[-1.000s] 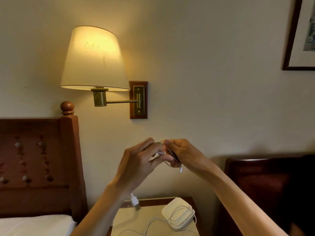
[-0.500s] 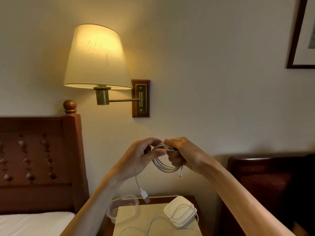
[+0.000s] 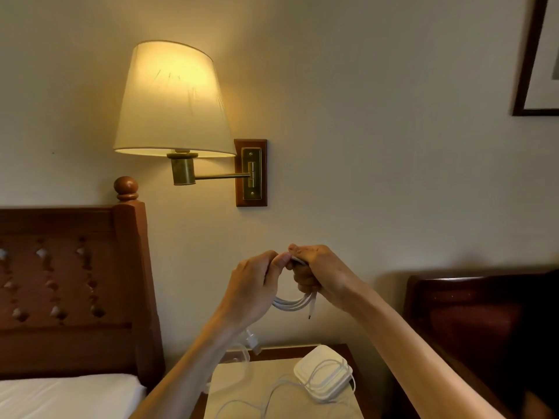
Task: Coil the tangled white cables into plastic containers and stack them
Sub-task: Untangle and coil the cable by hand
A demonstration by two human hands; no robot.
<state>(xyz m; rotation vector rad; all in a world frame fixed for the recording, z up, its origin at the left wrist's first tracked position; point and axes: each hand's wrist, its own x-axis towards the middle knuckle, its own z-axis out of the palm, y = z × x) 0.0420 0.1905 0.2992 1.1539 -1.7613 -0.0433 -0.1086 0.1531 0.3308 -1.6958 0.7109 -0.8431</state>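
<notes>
Left hand (image 3: 254,285) pinched coiled white cable (image 3: 292,303) | right hand (image 3: 317,276) gripped it | loops hung between and below both hands

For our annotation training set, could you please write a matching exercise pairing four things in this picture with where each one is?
Things:
1. coiled white cable
2. USB plug
3. white plastic container
4. wall lamp

Places:
A. on the nightstand, with a loose cable draped over it
B. held in the air between the left hand and the right hand
C. mounted on the wall above the headboard's post
D. dangling below the left wrist

Pairs: 1-B, 2-D, 3-A, 4-C
</notes>
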